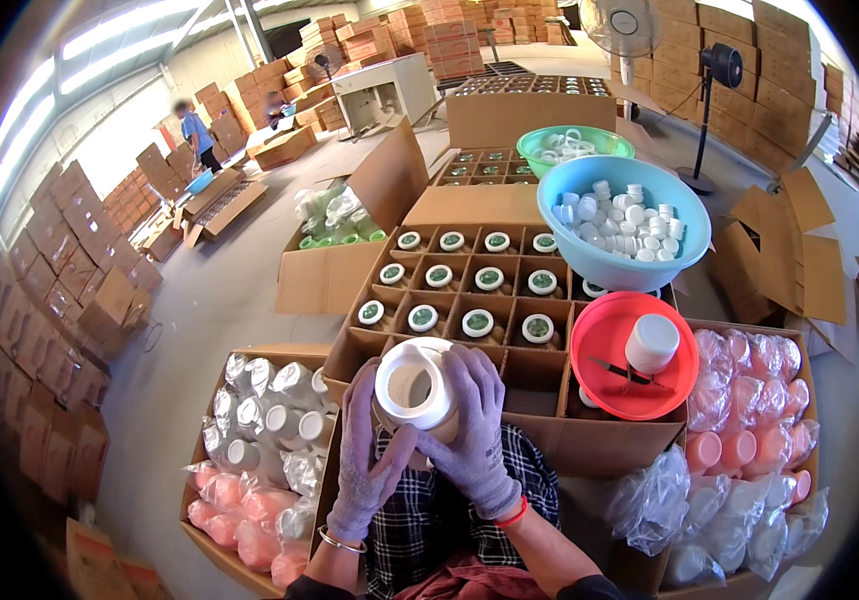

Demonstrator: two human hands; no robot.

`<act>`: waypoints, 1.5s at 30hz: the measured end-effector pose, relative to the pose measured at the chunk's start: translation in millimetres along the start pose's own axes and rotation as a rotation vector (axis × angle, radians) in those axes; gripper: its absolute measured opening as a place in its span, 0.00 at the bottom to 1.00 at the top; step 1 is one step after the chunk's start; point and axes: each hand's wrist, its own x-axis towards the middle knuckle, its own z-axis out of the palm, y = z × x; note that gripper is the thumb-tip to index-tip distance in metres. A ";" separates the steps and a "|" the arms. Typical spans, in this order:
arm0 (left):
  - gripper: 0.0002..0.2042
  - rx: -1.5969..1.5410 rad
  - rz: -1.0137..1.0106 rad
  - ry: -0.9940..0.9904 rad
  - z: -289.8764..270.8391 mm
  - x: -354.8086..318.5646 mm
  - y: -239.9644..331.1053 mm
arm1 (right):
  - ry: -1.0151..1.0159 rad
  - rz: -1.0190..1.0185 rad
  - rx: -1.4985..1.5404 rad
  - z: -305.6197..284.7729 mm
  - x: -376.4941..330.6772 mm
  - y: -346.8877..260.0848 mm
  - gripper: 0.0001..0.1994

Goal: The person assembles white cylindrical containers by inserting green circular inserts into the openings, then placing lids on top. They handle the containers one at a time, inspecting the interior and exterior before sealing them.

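Note:
Both gloved hands hold a white plastic container point(442, 388) with a wide round open mouth, tilted toward me. My left hand point(361, 465) wraps its left side and my right hand point(474, 430) its right; the thumbs meet low in front. Just beyond is a cardboard box point(589, 440) split into square cells. In most visible cells stand containers with white ring tops and green centres point(478, 322); a front cell point(534, 378) shows bare cardboard. On the box's right, a red basin point(589, 345) carries a white cylindrical piece point(652, 343) and a thin dark tool point(617, 370).
A blue basin point(559, 240) of white caps and a green basin point(526, 152) of white rings stand beyond. Boxes of bagged pink and clear containers flank me left point(249, 500) and right point(749, 390). A fan point(722, 66) stands behind; two people are far left.

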 end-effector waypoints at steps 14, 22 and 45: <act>0.36 -0.044 -0.078 0.065 -2.9 -9.7 -21.5 | -0.036 -0.076 -0.098 14.8 -6.6 -1.9 0.46; 0.38 -0.061 -0.044 0.056 -8.8 -12.2 -15.9 | -0.019 -0.092 -0.067 17.6 -12.2 -3.9 0.42; 0.41 0.080 0.304 -0.236 4.4 32.4 6.9 | -0.249 0.311 -0.837 -183.0 7.3 118.6 0.06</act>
